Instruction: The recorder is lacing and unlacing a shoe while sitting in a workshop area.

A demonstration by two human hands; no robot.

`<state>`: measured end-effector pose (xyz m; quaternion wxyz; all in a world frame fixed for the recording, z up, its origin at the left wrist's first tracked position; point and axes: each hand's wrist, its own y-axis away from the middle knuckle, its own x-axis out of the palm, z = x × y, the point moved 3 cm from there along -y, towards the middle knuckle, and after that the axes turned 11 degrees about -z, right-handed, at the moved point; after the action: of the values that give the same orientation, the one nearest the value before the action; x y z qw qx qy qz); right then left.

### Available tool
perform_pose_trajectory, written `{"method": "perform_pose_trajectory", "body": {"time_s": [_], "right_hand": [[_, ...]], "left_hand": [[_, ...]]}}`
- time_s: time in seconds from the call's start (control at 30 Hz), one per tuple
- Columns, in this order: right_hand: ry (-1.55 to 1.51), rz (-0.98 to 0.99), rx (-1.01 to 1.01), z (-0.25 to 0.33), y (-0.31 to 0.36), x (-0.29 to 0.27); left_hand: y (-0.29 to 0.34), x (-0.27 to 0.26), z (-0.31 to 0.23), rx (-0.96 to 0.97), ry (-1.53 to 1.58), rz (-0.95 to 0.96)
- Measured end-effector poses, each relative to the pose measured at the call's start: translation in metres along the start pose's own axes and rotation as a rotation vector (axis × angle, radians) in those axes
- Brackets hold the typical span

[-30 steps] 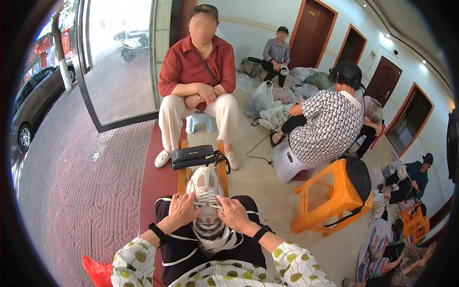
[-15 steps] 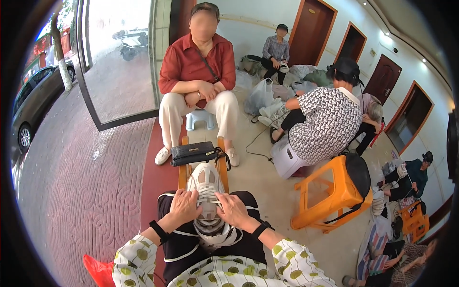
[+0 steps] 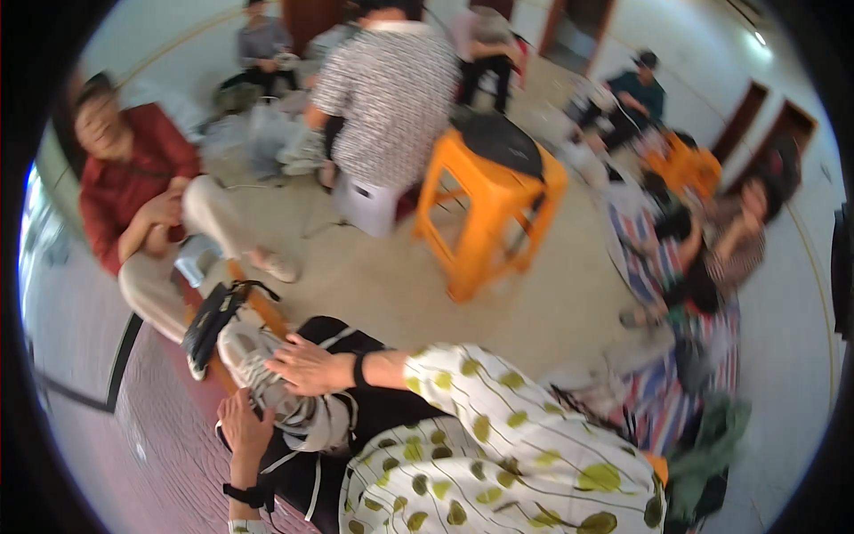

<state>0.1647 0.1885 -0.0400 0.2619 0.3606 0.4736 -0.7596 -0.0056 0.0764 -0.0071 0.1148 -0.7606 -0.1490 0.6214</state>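
Observation:
A pale beige and white lace-up sneaker (image 3: 286, 411) lies lengthwise over my lap, its toe pointing away at the lower left. My right hand (image 3: 310, 367) reaches across to the laces (image 3: 256, 367), with its fingertips closed on them. At the other edge of the lacing is my left hand (image 3: 245, 425), its fingers bent and pressed together on a lace. Motion blur softens both hands, and the thin lace ends are hard to make out. Just beyond the toe, a black zip pouch (image 3: 213, 325) rests across a wooden frame (image 3: 260, 307).
A person in red (image 3: 142, 187) sits facing me at the left. An orange stool (image 3: 463, 267) with a black cap-like item (image 3: 503, 144) on top stands ahead. Behind it, a person in a patterned shirt (image 3: 382, 98) sits. Striped sheeting (image 3: 663, 392) and other seated people are at the right.
My view has swung to the right, so the sneaker and both hands now appear farther left and tilted. Both hands stay at the laces. More of the room's right side shows.

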Motion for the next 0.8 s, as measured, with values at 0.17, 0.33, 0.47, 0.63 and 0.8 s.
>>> {"method": "perform_pose_trajectory", "body": {"time_s": [0.17,0.33,0.47,0.63,0.8], "right_hand": [[-0.079,0.013,-0.037,-0.038,0.011,-0.018],[-0.183,-0.226,0.093,-0.048,0.018,-0.015],[-0.151,-0.216,0.052,-0.029,-0.006,-0.005],[-0.139,-0.091,0.087,-0.039,0.018,-0.018],[-0.207,-0.116,0.051,-0.034,0.016,-0.023]], "left_hand": [[-0.005,-0.006,-0.016,0.097,0.078,0.036],[0.005,0.001,-0.004,0.092,0.107,-0.045],[0.018,-0.017,0.014,0.001,0.019,-0.201],[0.005,-0.012,-0.012,0.051,0.138,-0.214],[0.010,-0.023,-0.012,0.017,0.176,-0.276]]}}
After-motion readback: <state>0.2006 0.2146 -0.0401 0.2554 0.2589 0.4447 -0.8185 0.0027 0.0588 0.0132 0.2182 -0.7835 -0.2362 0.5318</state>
